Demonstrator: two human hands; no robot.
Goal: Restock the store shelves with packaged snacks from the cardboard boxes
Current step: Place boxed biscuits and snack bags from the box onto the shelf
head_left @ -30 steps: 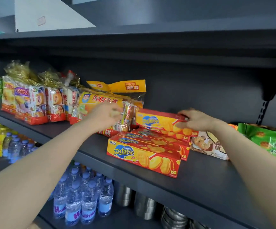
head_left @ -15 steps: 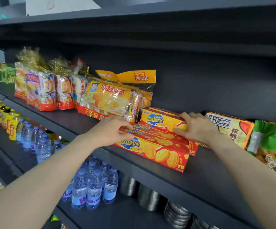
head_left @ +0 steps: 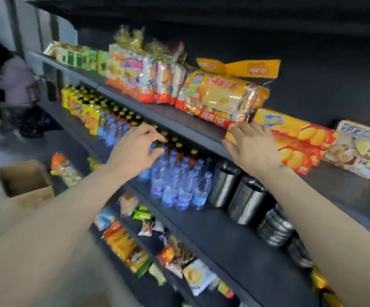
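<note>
Here, right hand point(head_left: 251, 149) on front end of orange cracker boxes point(head_left: 299, 138), fingers bent over box edge, thumb underneath. Boxes stacked on upper shelf point(head_left: 179, 122), just right of yellow cake bag point(head_left: 217, 96). Left hand point(head_left: 135, 149) loosely curled, holding nothing, in front of water bottles point(head_left: 177, 185). Cardboard box point(head_left: 24, 180) far left on floor.

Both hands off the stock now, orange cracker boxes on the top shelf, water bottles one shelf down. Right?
Not quite. Only the left hand is off the stock, hanging free in front of the water bottles. The right hand touches the front end of the orange cracker boxes at the shelf edge, as the head view shows. The shelf placements are as you said.
</note>
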